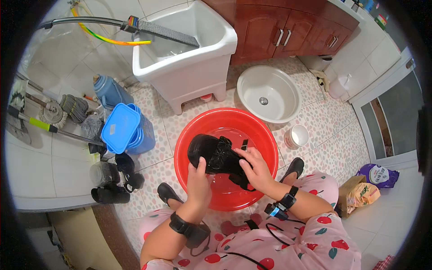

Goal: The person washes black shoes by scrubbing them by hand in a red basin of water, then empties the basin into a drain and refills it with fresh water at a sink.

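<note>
head view: a black open shoe with a bow-like strap (209, 153) is held over the round red plastic basin (265, 148). the left hand (198, 182) grips the shoe's rounded end, thumb on top, probably to carry its weight, while the right hand (256, 168) lays its fingers on the other end, perhaps to steady it; whether those fingers pinch or merely touch, one cannot tell. with a dark flat shoe (170, 194) to the basin's left and another (294, 168) to its right, the wearer seems to keep the basin central and within reach. a round off-white basin (285, 96) sits beyond the red basin, toward its right, and a small white tub (299, 134) stands right of it. the left fingers under the shoe are hidden, the loose black straps blur together, and a dark, pale-edged piece (244, 144) by the right fingertips is unclear.
</note>
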A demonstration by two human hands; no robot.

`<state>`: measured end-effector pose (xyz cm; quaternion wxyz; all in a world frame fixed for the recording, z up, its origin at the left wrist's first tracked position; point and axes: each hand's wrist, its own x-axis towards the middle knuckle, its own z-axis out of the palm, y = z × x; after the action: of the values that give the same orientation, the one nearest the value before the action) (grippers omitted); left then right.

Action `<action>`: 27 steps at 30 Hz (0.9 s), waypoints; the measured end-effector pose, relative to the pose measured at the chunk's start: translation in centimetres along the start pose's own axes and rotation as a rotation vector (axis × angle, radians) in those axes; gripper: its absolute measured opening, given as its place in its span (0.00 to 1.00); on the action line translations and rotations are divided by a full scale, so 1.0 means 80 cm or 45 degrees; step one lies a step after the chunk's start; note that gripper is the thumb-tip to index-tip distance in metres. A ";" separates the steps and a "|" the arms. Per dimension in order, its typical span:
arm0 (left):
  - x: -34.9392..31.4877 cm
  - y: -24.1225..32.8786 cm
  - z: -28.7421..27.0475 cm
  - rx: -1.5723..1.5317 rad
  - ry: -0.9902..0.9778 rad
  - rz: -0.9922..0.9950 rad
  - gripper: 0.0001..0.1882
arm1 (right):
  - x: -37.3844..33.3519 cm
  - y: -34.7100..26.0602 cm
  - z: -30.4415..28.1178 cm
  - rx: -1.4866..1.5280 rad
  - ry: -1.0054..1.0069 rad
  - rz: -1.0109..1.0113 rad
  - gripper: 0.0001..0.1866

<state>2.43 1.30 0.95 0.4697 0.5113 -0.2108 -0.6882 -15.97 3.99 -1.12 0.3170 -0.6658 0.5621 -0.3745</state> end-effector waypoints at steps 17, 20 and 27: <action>-0.013 0.006 0.006 0.033 -0.075 0.018 0.16 | 0.005 -0.009 0.006 0.622 -0.077 0.451 0.03; -0.013 0.003 0.007 0.065 -0.094 -0.014 0.16 | 0.008 -0.004 0.003 0.363 -0.007 0.247 0.06; -0.020 0.001 0.009 0.094 -0.191 0.007 0.17 | 0.018 -0.007 0.007 -0.104 0.377 0.018 0.16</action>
<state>1.87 2.49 2.08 0.4353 0.4746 -0.2722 -0.7149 -15.10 2.65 -0.73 0.2059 -0.6117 0.6221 -0.4431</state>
